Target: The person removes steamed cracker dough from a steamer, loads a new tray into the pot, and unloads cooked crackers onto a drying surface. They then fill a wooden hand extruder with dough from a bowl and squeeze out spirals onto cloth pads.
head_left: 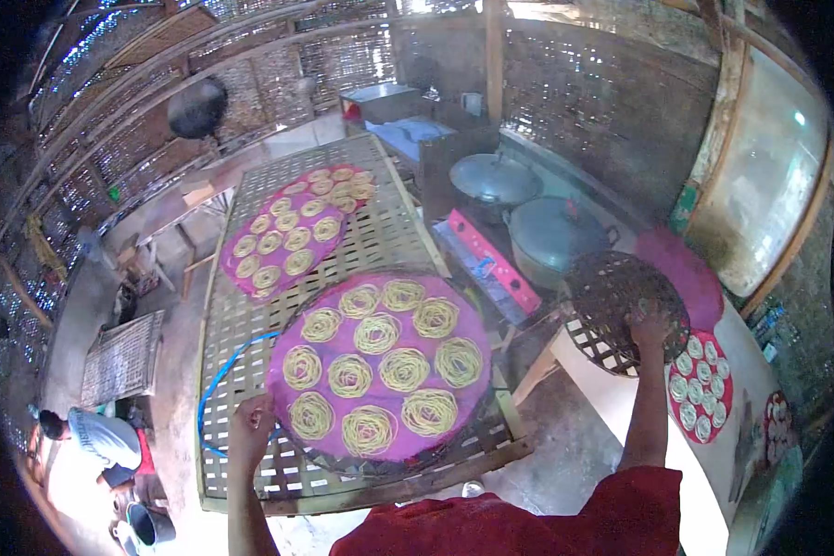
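Observation:
On the left, my left hand (253,422) is closed at the edge of a large round tray. A pink cloth (408,357) covers this tray, and several coiled nests of pale yellow noodles (403,371) are spread over it. A blue hoop (215,394) curves beside the tray on the slatted bamboo rack (324,496). To the right, my right hand (649,326) is closed on a dark round woven tray (612,296), its fingers partly lost against the dark weave. That tray overhangs the white table's corner, near a lidded pot.
More noodle nests lie on pink cloths (283,236) farther up the rack. Two lidded pots (561,232) stand behind a pink-fronted stove (493,264). Red trays with white nests (700,387) are on the white table (602,398). A person (93,440) crouches at lower left.

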A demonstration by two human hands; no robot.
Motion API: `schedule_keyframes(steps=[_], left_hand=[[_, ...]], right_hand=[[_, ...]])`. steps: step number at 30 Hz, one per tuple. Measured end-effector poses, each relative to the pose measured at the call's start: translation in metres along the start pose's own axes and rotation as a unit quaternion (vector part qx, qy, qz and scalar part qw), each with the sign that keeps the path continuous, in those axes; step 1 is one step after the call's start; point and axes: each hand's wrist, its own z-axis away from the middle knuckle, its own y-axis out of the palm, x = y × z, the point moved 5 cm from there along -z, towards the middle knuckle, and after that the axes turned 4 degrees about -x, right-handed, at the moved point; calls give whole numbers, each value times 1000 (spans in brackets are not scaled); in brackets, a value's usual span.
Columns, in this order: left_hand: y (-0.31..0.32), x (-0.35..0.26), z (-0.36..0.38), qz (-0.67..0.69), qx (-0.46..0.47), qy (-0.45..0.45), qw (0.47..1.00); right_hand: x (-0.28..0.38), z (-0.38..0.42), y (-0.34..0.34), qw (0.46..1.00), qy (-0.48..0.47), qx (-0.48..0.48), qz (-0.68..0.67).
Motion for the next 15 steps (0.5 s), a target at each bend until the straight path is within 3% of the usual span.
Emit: schedule_keyframes(steps=[2, 4, 6, 7, 8, 11, 13, 15], left_hand=[[-1, -18, 2, -88, -22, 61, 994], [-1, -22, 2, -114, -40, 43, 992], [-1, -20, -2, -95, -71, 94, 988], [0, -17, -4, -98, -67, 78, 990], [-1, -15, -7, -98, -69, 75, 990], [4, -2, -15, -17, -43, 110, 993], [6, -8, -12, 34, -25, 102, 994], [10, -35, -9, 93, 13, 109, 990]], right_hand=[[34, 8, -37, 973, 41, -223, 40], [96, 11, -64, 963, -142, -149, -174], [172, 29, -83, 893, -233, -82, -376], [214, 50, -110, 879, -263, -20, -397], [252, 69, -134, 860, -294, 42, -415], [327, 77, -138, 846, -364, 39, -387], [368, 81, -143, 909, -368, 83, -178], [397, 65, -102, 877, -423, 45, -222]])
